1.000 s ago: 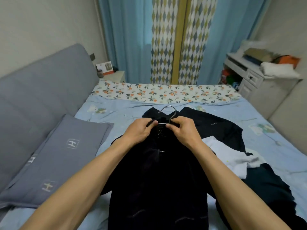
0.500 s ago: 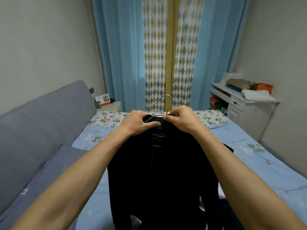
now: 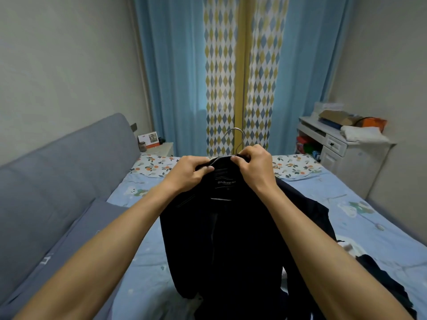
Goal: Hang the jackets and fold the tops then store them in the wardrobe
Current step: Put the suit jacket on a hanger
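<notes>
Above the blue bed, mid-frame, our left hand and right hand pinch the black jacket collar on its hanger — we should seat both shoulders evenly.

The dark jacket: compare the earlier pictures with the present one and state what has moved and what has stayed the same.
The dark jacket, lying on the bed a second ago, has been lifted upright on its hanger and now hangs above the bed. The left hand and right hand still grip the collar and hanger.
</notes>
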The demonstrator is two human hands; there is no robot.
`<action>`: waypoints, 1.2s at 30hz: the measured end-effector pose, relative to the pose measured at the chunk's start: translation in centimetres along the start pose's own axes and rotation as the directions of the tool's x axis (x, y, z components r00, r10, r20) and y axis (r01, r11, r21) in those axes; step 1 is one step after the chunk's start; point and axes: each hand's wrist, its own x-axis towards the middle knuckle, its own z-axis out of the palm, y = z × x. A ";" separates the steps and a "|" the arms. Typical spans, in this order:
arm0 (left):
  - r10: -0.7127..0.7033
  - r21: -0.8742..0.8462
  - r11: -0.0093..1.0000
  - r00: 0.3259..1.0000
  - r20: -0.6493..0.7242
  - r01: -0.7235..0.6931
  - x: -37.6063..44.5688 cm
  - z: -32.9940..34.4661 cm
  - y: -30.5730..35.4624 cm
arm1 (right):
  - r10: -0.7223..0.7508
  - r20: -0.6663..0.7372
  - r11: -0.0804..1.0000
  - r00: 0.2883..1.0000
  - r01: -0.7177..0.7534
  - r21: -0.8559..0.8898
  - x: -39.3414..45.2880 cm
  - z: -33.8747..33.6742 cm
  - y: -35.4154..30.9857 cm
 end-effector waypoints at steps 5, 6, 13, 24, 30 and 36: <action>-0.093 0.063 0.992 0.978 -0.189 0.107 0.1 0.0 -0.8 | -0.004 -0.058 1.000 0.998 0.005 0.007 -0.2 -0.3 -0.4; -0.108 0.069 0.990 0.971 -0.211 0.125 0.0 -0.1 -1.0 | -0.001 -0.063 1.000 0.998 0.001 -0.001 -0.1 -0.3 -0.4; -0.066 0.193 0.974 0.962 -0.267 0.120 -0.8 0.4 -1.0 | 0.091 -0.164 0.996 0.982 -0.092 -0.002 0.4 1.0 -1.3; -0.023 0.138 0.987 0.926 -0.376 0.081 -2.4 -0.6 -4.0 | -0.022 0.377 0.999 0.926 0.011 0.032 -1.5 1.7 0.6; -0.088 -0.004 0.996 0.954 -0.288 0.090 -2.4 -1.2 -3.5 | 0.007 0.202 1.000 0.979 -0.006 -0.002 -1.7 3.8 1.1; -0.204 -0.165 0.971 0.957 -0.206 0.171 1.1 -3.5 -1.0 | -0.014 0.243 0.998 0.970 0.027 -0.054 0.0 3.3 -0.8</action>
